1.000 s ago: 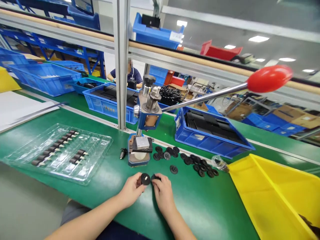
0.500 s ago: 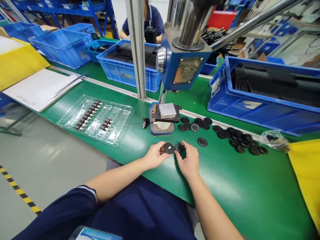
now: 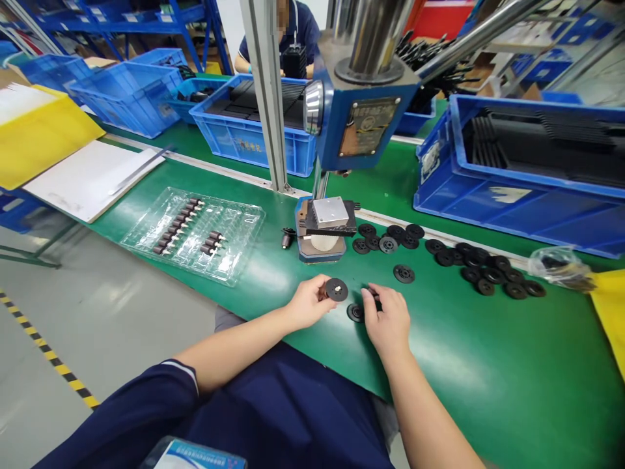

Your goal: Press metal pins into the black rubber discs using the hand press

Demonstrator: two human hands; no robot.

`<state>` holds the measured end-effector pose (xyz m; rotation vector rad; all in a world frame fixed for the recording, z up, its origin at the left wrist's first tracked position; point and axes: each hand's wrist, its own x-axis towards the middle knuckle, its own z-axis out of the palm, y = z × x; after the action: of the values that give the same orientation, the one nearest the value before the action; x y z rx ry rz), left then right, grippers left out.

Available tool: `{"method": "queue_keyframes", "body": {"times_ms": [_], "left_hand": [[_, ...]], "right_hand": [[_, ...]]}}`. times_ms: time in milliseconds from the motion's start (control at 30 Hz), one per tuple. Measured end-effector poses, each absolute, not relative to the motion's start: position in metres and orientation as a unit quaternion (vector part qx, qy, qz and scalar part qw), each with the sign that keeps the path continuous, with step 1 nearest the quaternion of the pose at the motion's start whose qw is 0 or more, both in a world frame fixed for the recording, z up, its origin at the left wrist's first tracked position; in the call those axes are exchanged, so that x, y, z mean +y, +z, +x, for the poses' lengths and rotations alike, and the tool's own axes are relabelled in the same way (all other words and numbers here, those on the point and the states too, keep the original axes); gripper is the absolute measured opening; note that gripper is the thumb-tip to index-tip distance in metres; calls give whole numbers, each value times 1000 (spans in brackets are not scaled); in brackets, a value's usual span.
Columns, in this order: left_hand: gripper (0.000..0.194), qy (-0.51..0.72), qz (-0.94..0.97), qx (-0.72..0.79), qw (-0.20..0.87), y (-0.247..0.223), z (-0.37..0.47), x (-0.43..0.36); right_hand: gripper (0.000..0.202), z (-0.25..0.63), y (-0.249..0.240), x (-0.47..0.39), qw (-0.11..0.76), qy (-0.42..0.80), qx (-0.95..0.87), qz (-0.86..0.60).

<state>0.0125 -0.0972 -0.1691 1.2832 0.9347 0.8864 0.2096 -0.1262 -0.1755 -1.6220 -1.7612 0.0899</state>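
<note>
The left hand (image 3: 308, 303) holds a black disc (image 3: 336, 294) with a pale centre. The right hand (image 3: 390, 322) is curled, its grip narrow; whether anything is pinched in it cannot be told. A second disc (image 3: 355, 313) is just beside its thumb, over the table (image 3: 463, 352). Beyond stands a press (image 3: 368, 124), loose discs (image 3: 403, 273) to its right.

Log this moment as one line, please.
left hand: holds black disc | right hand: beside second black disc, grip unclear | lever press: metal block atop black plate
</note>
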Motion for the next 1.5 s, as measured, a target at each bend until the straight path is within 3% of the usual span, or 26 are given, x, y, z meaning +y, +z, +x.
{"method": "queue_keyframes", "body": {"times_ms": [267,500,767,933,1200,1367,1500], "left_hand": [[27,391,564,409,601,-167,13,-99],[29,387,567,412,600,-169,13,-99],[25,381,590,413,580,-168,12,-100],[21,385,600,407,571,-168,11,-100],[17,359,655,413,520,-163,10,-101],[18,354,675,393,515,-163,8,-103],[22,354,678,383,517,-165,7,-103]], "right_hand": [[58,209,-174,-159,303,81,-725,-613],[40,213,-176,-164,300,95,-726,-612],[56,205,-176,-163,292,88,-703,-642],[43,200,-179,-161,290,56,-698,-653],[36,185,-147,-167,459,130,-610,-632],[44,164,-130,-168,456,125,-659,-585],[38,156,-132,-165,430,103,-685,-579]]}}
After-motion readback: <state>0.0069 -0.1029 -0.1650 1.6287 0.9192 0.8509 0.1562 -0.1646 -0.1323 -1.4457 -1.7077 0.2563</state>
